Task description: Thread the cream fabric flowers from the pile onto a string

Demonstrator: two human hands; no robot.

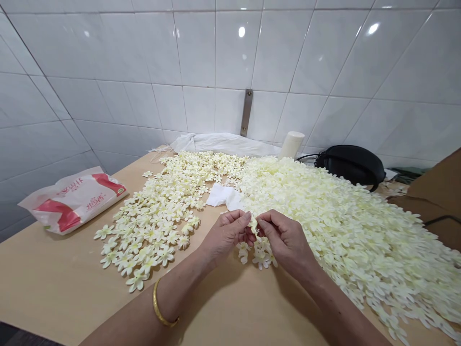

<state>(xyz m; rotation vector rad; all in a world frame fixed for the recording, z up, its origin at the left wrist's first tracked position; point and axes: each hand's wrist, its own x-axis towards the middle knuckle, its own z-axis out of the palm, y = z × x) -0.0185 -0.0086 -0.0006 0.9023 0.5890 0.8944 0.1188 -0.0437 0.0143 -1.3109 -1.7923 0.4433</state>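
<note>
Between my fingertips, above the front of the table, is a small pale yellow artificial flower (254, 225). My left hand (230, 230) pinches it from the left, its wrist wearing a gold bangle (157, 305). From the right, my right hand (284, 238) pinches the same flower with thumb and forefinger. My fingers cover much of it. Under and beyond my right hand spreads a deep heap of pale, flat flower petals (345, 216). To the left lies a looser spread of yellow-centred flowers (162, 216). A white tissue (225, 196) sits between the two groups.
A white and red tissue pack (77, 198) lies at the table's left. Along the tiled wall are white cloth (223, 143), a cream cylinder (291, 145) and a black bag (351, 166). A brown cardboard box (432, 197) stands at the right. Bare tabletop (72, 283) shows at the front left.
</note>
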